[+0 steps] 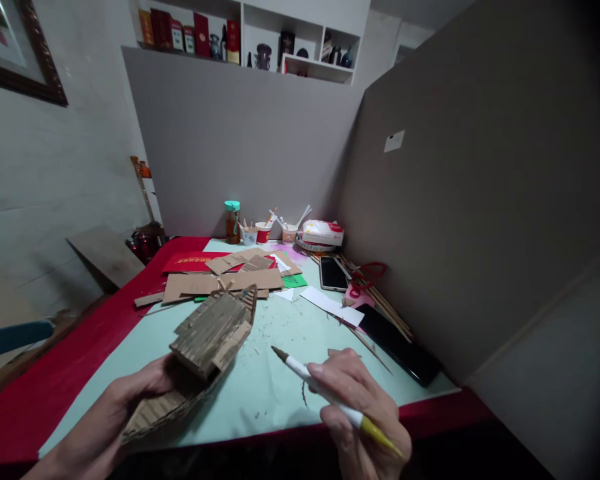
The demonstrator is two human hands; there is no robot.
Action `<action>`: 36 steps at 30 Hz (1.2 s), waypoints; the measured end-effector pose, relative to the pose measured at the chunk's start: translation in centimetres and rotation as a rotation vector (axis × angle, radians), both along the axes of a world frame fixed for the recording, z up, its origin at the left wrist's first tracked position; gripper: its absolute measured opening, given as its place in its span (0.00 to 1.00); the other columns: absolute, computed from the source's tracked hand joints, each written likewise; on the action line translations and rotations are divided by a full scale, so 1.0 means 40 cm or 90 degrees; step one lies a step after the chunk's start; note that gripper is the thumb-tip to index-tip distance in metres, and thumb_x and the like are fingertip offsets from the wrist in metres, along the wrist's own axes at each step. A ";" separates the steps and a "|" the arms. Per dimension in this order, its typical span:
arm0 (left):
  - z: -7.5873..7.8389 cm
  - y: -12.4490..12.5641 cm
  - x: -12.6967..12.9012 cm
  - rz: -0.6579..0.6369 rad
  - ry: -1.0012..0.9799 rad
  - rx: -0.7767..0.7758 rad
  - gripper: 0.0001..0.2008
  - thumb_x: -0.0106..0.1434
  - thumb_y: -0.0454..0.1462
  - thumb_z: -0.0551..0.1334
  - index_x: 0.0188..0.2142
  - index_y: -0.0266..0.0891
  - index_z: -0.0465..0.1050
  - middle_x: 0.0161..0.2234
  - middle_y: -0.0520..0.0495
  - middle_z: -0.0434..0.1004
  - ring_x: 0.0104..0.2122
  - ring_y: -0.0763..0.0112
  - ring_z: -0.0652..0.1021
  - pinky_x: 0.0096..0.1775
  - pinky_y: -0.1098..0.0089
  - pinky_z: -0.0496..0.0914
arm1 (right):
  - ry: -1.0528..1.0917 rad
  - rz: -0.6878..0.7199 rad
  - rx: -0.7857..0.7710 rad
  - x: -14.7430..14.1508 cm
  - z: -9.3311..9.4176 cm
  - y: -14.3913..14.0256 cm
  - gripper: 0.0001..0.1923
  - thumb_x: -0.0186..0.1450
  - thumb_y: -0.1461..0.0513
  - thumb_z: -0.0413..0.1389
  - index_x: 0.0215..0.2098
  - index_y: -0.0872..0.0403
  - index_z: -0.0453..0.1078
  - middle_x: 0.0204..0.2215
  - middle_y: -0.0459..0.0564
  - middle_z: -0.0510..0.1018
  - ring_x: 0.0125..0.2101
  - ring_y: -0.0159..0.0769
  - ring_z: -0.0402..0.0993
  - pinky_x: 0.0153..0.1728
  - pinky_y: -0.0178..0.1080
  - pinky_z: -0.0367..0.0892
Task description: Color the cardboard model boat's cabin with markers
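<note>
My left hand is closed around the lower part of a cardboard model boat, tilted above the table's near left side. The boat has a ridged brown roof and a pointed end facing away from me; part of its hull is hidden by my fingers. Between the fingers of my right hand is a white marker pen with a dark brown tip and a yellow-green back end. Its tip points toward the boat and stands apart from it.
Brown cardboard pieces and a red packet lie beyond the boat. A phone, red-handled scissors, wooden sticks and a black slab-like device line the right. Cups and a bottle stand before the grey partition.
</note>
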State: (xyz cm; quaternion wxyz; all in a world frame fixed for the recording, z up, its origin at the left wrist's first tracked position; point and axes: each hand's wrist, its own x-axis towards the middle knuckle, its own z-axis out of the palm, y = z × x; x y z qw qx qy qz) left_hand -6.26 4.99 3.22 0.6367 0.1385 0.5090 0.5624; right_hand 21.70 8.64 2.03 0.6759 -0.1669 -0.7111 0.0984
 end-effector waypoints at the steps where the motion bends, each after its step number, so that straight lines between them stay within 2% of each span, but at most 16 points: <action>1: -0.004 0.004 -0.004 -0.017 -0.001 -0.005 0.27 0.35 0.35 0.84 0.39 0.40 0.89 0.41 0.43 0.91 0.36 0.46 0.88 0.33 0.60 0.84 | 0.015 0.000 0.010 -0.004 0.001 0.009 0.14 0.79 0.56 0.57 0.58 0.50 0.81 0.30 0.50 0.81 0.26 0.37 0.77 0.27 0.41 0.75; 5: -0.038 0.020 -0.029 -0.065 0.021 -0.017 0.22 0.37 0.35 0.85 0.35 0.39 0.89 0.44 0.44 0.91 0.52 0.43 0.86 0.45 0.63 0.84 | 0.047 0.044 -0.009 -0.032 -0.007 0.025 0.12 0.80 0.58 0.56 0.56 0.51 0.79 0.29 0.50 0.81 0.26 0.38 0.78 0.26 0.41 0.74; 7: -0.061 0.025 -0.039 -0.076 0.026 -0.019 0.22 0.38 0.37 0.85 0.35 0.41 0.89 0.46 0.46 0.91 0.56 0.43 0.84 0.49 0.64 0.83 | 0.044 0.059 -0.009 -0.042 -0.011 0.028 0.12 0.80 0.59 0.56 0.55 0.52 0.79 0.29 0.50 0.81 0.26 0.38 0.79 0.26 0.40 0.74; 12: -0.090 0.032 -0.034 -0.101 0.065 -0.030 0.24 0.40 0.41 0.84 0.40 0.43 0.90 0.46 0.47 0.91 0.56 0.41 0.84 0.45 0.64 0.83 | 0.032 0.079 0.001 -0.058 -0.014 0.038 0.13 0.80 0.59 0.55 0.56 0.53 0.79 0.29 0.53 0.84 0.25 0.39 0.79 0.24 0.41 0.75; 16: -0.078 0.033 -0.007 -0.053 0.074 -0.062 0.30 0.31 0.41 0.85 0.40 0.45 0.89 0.46 0.47 0.91 0.56 0.40 0.83 0.47 0.62 0.83 | 0.055 0.077 0.018 -0.071 -0.016 0.046 0.12 0.80 0.59 0.56 0.54 0.55 0.79 0.27 0.51 0.82 0.23 0.37 0.77 0.22 0.39 0.74; 18: -0.068 0.030 0.008 -0.035 0.069 -0.066 0.33 0.31 0.40 0.84 0.43 0.47 0.89 0.46 0.49 0.91 0.53 0.41 0.85 0.44 0.62 0.83 | 0.048 0.077 0.013 -0.073 -0.018 0.049 0.12 0.80 0.60 0.56 0.54 0.56 0.79 0.28 0.51 0.82 0.24 0.36 0.77 0.23 0.38 0.74; 20: -0.059 0.026 0.021 -0.040 0.060 -0.057 0.31 0.36 0.40 0.83 0.44 0.49 0.89 0.46 0.50 0.90 0.49 0.44 0.86 0.40 0.63 0.82 | 0.030 0.083 0.003 -0.069 -0.021 0.052 0.12 0.80 0.60 0.55 0.55 0.56 0.79 0.29 0.52 0.83 0.25 0.37 0.78 0.24 0.39 0.74; 22: -0.053 0.023 0.030 -0.041 0.067 -0.055 0.26 0.38 0.40 0.82 0.42 0.49 0.89 0.46 0.51 0.90 0.47 0.46 0.86 0.39 0.64 0.82 | 0.033 0.082 -0.012 -0.062 -0.025 0.056 0.12 0.80 0.60 0.55 0.55 0.55 0.79 0.29 0.51 0.83 0.26 0.37 0.79 0.25 0.40 0.74; 26: -0.034 0.022 0.047 -0.001 0.076 -0.058 0.19 0.31 0.38 0.83 0.27 0.46 0.87 0.45 0.51 0.91 0.46 0.47 0.87 0.41 0.64 0.84 | 0.079 0.056 -0.053 -0.054 -0.032 0.059 0.12 0.79 0.61 0.56 0.55 0.53 0.80 0.31 0.51 0.83 0.27 0.37 0.80 0.28 0.41 0.74; 29: -0.023 0.022 0.056 -0.016 0.060 -0.061 0.18 0.33 0.37 0.82 0.28 0.44 0.87 0.44 0.50 0.91 0.43 0.49 0.87 0.38 0.66 0.84 | 0.078 0.082 -0.045 -0.056 -0.032 0.055 0.11 0.79 0.61 0.56 0.54 0.55 0.80 0.31 0.52 0.83 0.27 0.37 0.80 0.28 0.41 0.74; 31: -0.028 0.022 0.054 -0.024 0.049 -0.069 0.19 0.31 0.36 0.83 0.28 0.44 0.87 0.43 0.49 0.91 0.42 0.46 0.88 0.35 0.64 0.84 | 0.069 0.094 -0.033 -0.057 -0.030 0.052 0.12 0.80 0.61 0.56 0.54 0.56 0.80 0.30 0.52 0.83 0.27 0.37 0.80 0.27 0.40 0.74; 33: -0.045 0.023 0.045 -0.010 0.046 -0.072 0.21 0.29 0.36 0.84 0.28 0.44 0.87 0.42 0.49 0.91 0.43 0.42 0.88 0.35 0.62 0.85 | 0.073 0.076 -0.039 -0.056 -0.028 0.051 0.11 0.80 0.61 0.56 0.54 0.55 0.80 0.30 0.52 0.83 0.26 0.37 0.80 0.27 0.40 0.74; 36: -0.076 0.027 0.030 -0.003 0.038 -0.061 0.27 0.33 0.36 0.84 0.38 0.48 0.89 0.46 0.51 0.91 0.51 0.41 0.87 0.44 0.59 0.85 | 0.084 0.060 -0.046 -0.057 -0.026 0.051 0.11 0.80 0.61 0.56 0.53 0.55 0.80 0.30 0.51 0.82 0.27 0.36 0.80 0.27 0.40 0.74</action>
